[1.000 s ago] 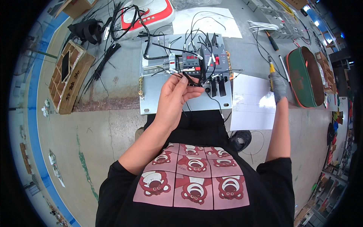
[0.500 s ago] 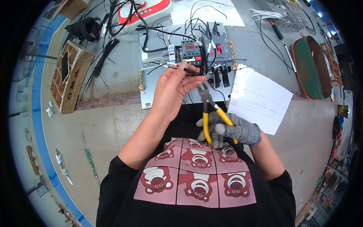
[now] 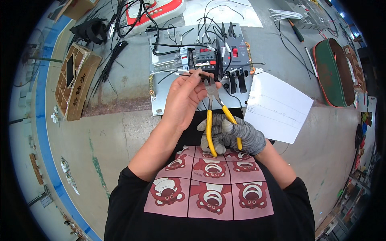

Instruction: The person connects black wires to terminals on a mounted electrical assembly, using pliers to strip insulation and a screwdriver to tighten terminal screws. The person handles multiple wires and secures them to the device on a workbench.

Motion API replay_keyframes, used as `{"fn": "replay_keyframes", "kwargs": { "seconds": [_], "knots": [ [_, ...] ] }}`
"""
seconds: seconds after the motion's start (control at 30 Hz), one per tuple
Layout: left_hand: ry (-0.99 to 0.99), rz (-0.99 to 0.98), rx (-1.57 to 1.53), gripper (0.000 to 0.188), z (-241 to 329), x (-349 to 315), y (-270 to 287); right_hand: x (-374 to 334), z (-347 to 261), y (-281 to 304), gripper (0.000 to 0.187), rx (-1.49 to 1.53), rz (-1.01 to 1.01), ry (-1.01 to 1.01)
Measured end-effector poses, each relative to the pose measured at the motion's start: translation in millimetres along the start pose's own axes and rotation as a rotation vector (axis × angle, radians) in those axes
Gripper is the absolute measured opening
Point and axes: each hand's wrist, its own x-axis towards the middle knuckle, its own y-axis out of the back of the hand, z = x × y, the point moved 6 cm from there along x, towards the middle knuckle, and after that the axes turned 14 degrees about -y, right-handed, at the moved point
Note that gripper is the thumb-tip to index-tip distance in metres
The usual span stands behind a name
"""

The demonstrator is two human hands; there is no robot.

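Observation:
My bare left hand [image 3: 181,98] is closed, pinching black wires [image 3: 204,75] between thumb and fingers at the front of a grey mounting plate [image 3: 171,100]. My right hand [image 3: 239,134], in a grey knitted glove, grips diagonal cutters [image 3: 212,92] with yellow handles. Their jaws point away from me and reach the wires beside my left fingertips; whether the blades touch the wire I cannot tell. Behind my fingers, the plate carries a contactor [image 3: 205,54] with red parts, a large grey circuit breaker [image 3: 238,54] and a small white module [image 3: 184,57].
A printed sheet [image 3: 277,108] lies right of the plate. Farther right are a green pouch [image 3: 327,78] and a screwdriver [image 3: 296,31]. To the left stand a divided cardboard box [image 3: 82,86] and a bundle of black cable ties [image 3: 109,64]. A red-and-white device [image 3: 169,10] sits behind.
The cutters in my right hand have moved left and up, bringing their jaws to the wires by my left fingertips. My left hand keeps its pinch, almost in place.

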Motion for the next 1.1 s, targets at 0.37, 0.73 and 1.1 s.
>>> {"fn": "replay_keyframes", "kwargs": {
  "seconds": [0.37, 0.73, 1.1],
  "knots": [
    [-0.010, 0.027, 0.043, 0.023, -2, 1, 3, 8, 13, -6, 0.063, 0.141, 0.053, 0.063],
    [-0.111, 0.076, 0.097, 0.019, 6, 5, 12, -9, 14, 8, 0.053, -0.294, 0.454, 0.066],
    [-0.207, 0.049, 0.333, 0.011, 16, -7, 2, -162, -60, 115, 0.040, -0.784, 1.620, 0.441]
  ]
}}
